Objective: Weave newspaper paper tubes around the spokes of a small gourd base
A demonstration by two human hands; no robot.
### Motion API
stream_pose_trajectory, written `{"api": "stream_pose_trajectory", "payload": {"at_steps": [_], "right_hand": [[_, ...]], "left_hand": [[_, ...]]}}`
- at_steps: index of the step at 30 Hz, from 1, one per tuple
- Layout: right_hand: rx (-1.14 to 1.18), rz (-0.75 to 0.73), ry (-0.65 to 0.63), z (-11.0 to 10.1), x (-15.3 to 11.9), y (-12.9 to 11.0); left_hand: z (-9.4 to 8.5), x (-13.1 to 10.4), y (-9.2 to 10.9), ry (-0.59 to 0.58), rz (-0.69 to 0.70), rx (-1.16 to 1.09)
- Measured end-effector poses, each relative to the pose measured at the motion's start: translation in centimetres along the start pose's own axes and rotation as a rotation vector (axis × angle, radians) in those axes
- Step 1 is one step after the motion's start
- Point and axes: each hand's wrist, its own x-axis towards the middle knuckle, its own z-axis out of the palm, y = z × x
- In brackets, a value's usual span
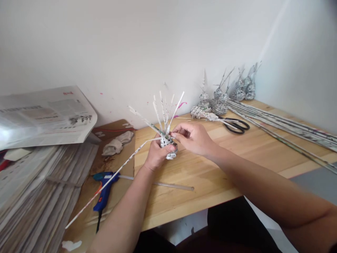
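Near the middle of the table, my left hand (157,153) is wrapped round a small woven newspaper piece (171,155), its thumb across the front. Several rolled paper sticks (165,111) fan upward from the top of the piece. One long paper stick (116,171) runs from its top down to the lower left. My right hand (191,137) is at the upper right side of the piece, thumb and index finger pinched together at the base of the sticks. What lies between those fingertips is too small to make out.
A blue glue gun (105,192) and a crumpled cloth (117,143) lie left on cardboard, beside stacked newspapers (60,175). A glue stick (173,186) is in front. Black-handled scissors (235,125), woven pieces (221,103) and long paper rolls (284,130) are at the right.
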Motion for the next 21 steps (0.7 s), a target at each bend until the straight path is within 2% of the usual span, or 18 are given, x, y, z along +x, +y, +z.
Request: {"api": "stream_pose_trajectory", "payload": {"at_steps": [4,7,9,15,17,21], "right_hand": [[0.033,-0.089,-0.043,0.0,0.0,0.0],[-0.029,-0.209,-0.029,0.1,-0.1,0.3],[-0.083,-0.227,-0.015,0.2,-0.2,0.6],[-0.124,-0.098,-0.031,0.9,-0.3,1.3],[-0.083,-0.057,-0.026,1.0,-0.3,1.4],[0.111,0.085,0.065,1.5,0.1,2.0]], "left_hand": [[-0.5,0.1,0.2,0.02,0.029,0.047],[-0.4,0.2,0.6,0.007,0.011,0.209],[-0.1,0.1,1.0,-0.015,0.002,0.326],[0.4,0.0,1.1,-0.072,0.098,0.501],[0.3,0.0,0.8,-0.048,0.136,0.54],[0.6,-0.1,0.5,0.03,0.177,0.552]]}}
